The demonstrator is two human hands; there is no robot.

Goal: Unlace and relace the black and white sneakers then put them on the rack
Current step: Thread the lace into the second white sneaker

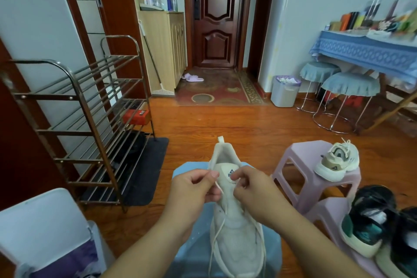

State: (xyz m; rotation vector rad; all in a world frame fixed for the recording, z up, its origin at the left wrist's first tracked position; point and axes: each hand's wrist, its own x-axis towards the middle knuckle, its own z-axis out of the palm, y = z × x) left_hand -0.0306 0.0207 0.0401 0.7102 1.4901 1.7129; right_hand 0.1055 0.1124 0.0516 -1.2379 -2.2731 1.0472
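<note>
A white sneaker (234,232) lies on a blue stool (196,253) in front of me, heel pointing away. My left hand (194,187) pinches a white lace end beside the tongue. My right hand (252,189) pinches the other lace (216,239) at the top eyelets. Loose lace hangs down both sides of the shoe. The second white sneaker (336,162) stands on a pink stool (300,171) to the right. A pair of black sneakers (372,221) sits on a lower pink stool at the right edge. The metal shoe rack (90,124) stands at the left.
A red box (136,116) rests on a rack shelf, and a dark mat (146,169) lies under it. A white bin lid (45,223) is at lower left. A waste bin (285,91), two covered stools (349,88) and a cluttered table (370,52) line the right wall.
</note>
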